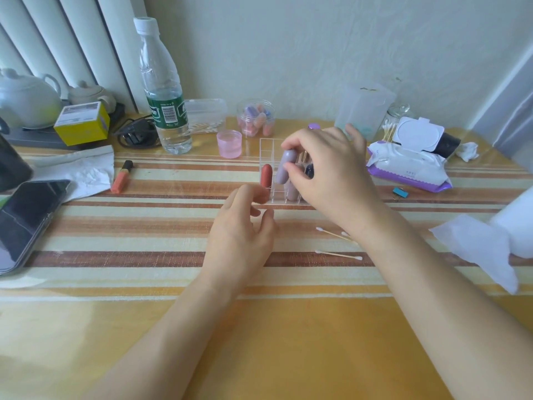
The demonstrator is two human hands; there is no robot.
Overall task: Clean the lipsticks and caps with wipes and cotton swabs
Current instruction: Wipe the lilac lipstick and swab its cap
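Observation:
My right hand (326, 171) pinches a lilac capsule-shaped lipstick (285, 166) between thumb and fingers, tilted over the clear acrylic organizer (266, 145). A red-brown lipstick (266, 175) stands upright in the organizer's left front cell, and more lilac ones sit partly hidden behind my right hand. My left hand (245, 226) hovers just in front of the organizer, fingers loosely curled and holding nothing. Two cotton swabs (337, 254) lie on the striped cloth to the right. A purple wipes pack (409, 167) with its lid flipped up sits at the right.
An orange lip tube (122, 176) lies left on the cloth beside a crumpled tissue (83, 168). A water bottle (161, 88), pink cup (229, 143), jar of capsules (255, 118), phone (26, 220), teapot (26, 96) and paper roll (516, 226) surround the work area.

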